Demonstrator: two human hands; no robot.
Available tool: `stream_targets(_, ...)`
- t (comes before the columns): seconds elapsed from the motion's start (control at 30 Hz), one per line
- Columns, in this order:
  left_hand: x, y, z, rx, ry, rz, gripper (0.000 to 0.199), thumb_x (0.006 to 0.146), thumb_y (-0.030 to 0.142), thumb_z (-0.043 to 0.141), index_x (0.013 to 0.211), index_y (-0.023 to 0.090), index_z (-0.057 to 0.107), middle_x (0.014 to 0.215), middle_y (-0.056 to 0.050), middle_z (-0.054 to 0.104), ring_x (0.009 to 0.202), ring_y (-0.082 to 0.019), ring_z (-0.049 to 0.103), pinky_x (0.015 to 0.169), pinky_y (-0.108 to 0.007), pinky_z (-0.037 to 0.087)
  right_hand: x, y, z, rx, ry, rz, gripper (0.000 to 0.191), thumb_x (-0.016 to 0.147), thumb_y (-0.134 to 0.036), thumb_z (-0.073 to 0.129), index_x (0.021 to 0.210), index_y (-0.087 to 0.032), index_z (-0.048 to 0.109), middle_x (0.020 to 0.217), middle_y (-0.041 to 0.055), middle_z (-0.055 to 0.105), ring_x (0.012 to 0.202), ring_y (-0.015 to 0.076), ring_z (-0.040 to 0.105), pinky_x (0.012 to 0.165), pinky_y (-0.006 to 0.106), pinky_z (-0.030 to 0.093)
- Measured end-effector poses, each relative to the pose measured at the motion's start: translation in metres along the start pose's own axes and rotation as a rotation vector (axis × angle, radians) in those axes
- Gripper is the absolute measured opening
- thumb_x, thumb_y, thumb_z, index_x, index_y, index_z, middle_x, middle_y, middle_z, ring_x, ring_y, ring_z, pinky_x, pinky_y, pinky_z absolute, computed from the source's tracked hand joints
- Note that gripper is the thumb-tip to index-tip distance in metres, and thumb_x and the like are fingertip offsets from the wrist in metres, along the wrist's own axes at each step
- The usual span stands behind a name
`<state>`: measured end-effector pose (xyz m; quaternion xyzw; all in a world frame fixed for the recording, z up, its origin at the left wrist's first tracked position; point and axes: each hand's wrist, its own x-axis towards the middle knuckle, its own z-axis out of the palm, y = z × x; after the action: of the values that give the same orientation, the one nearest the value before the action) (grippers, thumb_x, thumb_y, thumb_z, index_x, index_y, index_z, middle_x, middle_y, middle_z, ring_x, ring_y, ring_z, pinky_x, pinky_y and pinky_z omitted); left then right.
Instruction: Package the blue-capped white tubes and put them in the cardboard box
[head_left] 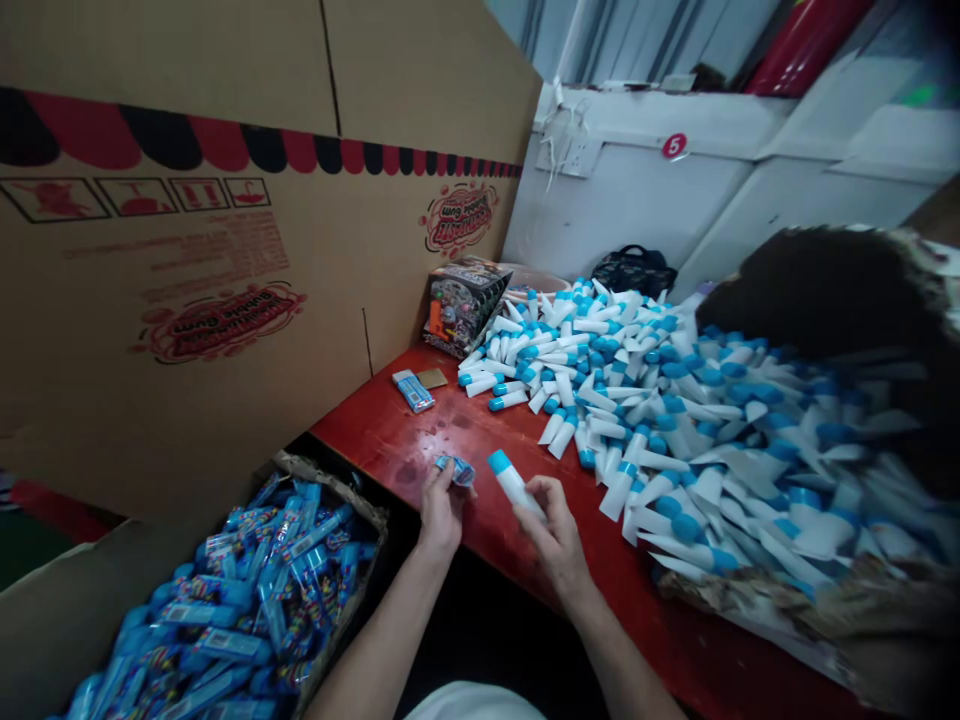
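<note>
My right hand [553, 535] is closed around the lower end of a white tube [514, 484] with a blue cap, its cap pointing up and to the left. In my left hand [441, 515], thumb and fingers pinch a small blue printed wrapper [456, 471]. Both hands are over the near edge of the red table [397, 450], a short gap between them. A large heap of the same white tubes [600, 370] with blue caps covers the table's right and back. Beyond my left hand lies a flat blue-and-white stack of wrappers [413, 391], beside a small brown piece [432, 378].
At lower left, an open carton [367, 500] holds many blue printed packs [247, 600]. A tall cardboard box [225, 240] walls off the left side. A printed toy box [463, 305], pink basin [547, 278] and dark bag [634, 270] stand behind the heap. Torn cardboard [832, 270] is at right.
</note>
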<state>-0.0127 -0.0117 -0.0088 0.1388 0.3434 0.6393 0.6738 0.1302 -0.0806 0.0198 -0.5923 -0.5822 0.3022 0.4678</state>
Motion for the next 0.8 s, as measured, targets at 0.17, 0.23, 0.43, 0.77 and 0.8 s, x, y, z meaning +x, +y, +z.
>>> stream_targets(0.17, -0.013, -0.009, 0.01, 0.075, -0.04, 0.076, 0.026, 0.069, 0.036, 0.072, 0.07, 0.017, 0.056, 0.058, 0.004, 0.057, 0.049, -0.009, 0.051, 0.048, -0.021, 0.04, -0.032, -0.018, -0.013, -0.153, -0.067, -0.125, 0.019, 0.089, -0.028, 0.047, 0.107, -0.021, 0.048, 0.091, 0.0016, 0.059, 0.07, 0.0137, 0.057, 0.064, 0.022, 0.044)
stream_targets(0.23, -0.018, -0.011, 0.013, 0.083, -0.038, 0.078, 0.025, 0.069, 0.035, 0.073, 0.07, 0.017, 0.056, 0.058, 0.005, 0.057, 0.049, -0.008, 0.051, 0.05, -0.02, 0.041, -0.04, -0.016, -0.018, -0.209, -0.055, -0.152, 0.019, 0.09, -0.026, 0.045, 0.108, -0.022, 0.049, 0.094, 0.0032, 0.061, 0.076, 0.0159, 0.06, 0.066, 0.023, 0.046)
stream_targets(0.43, -0.028, -0.015, 0.018, 0.087, -0.047, 0.066, 0.026, 0.067, 0.035, 0.074, 0.075, 0.017, 0.056, 0.063, 0.003, 0.06, 0.055, -0.011, 0.056, 0.055, -0.023, 0.045, -0.056, -0.007, -0.027, -0.265, -0.005, -0.184, 0.024, 0.091, -0.023, 0.041, 0.114, -0.024, 0.049, 0.107, 0.0076, 0.062, 0.095, 0.021, 0.062, 0.08, 0.029, 0.048)
stream_targets(0.77, -0.038, -0.019, 0.024, 0.041, -0.052, 0.041, 0.029, 0.065, 0.033, 0.076, 0.079, 0.017, 0.057, 0.067, 0.002, 0.064, 0.06, -0.011, 0.06, 0.059, -0.023, 0.047, -0.062, -0.009, -0.025, -0.378, 0.022, -0.226, 0.029, 0.09, -0.017, 0.039, 0.115, -0.022, 0.054, 0.101, 0.0077, 0.064, 0.09, 0.0219, 0.062, 0.081, 0.032, 0.047)
stream_targets(0.8, -0.039, -0.019, 0.025, 0.028, -0.059, 0.035, 0.029, 0.066, 0.033, 0.076, 0.08, 0.017, 0.057, 0.067, 0.002, 0.064, 0.061, -0.012, 0.061, 0.061, -0.024, 0.048, -0.061, -0.008, -0.023, -0.33, 0.047, -0.197, 0.028, 0.09, -0.018, 0.041, 0.114, -0.022, 0.054, 0.102, 0.0073, 0.064, 0.092, 0.0214, 0.062, 0.081, 0.031, 0.047)
